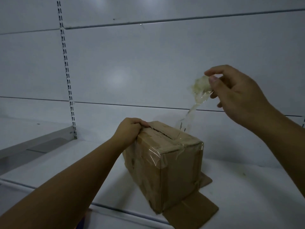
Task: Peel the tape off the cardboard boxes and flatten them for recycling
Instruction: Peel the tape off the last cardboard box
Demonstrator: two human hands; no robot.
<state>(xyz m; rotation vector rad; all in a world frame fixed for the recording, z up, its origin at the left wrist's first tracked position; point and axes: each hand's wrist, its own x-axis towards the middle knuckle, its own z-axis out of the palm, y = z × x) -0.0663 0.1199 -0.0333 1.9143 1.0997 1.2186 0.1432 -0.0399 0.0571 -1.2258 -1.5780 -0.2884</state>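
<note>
left hand (130,129): fingers curled over the box's far top edge, gripping it.
right hand (236,93): raised, above and right of the left hand, thumb and fingers pinching a crumpled wad of tape.
tape (200,85): clear; a strip runs from the wad down to the box top; more wraps the near top corner.
box (173,162): under the left hand, upright on the shelf (82,162), bottom flaps (193,210) splayed flat below the right hand.
upright (67,71): slotted, left of the left hand.
</note>
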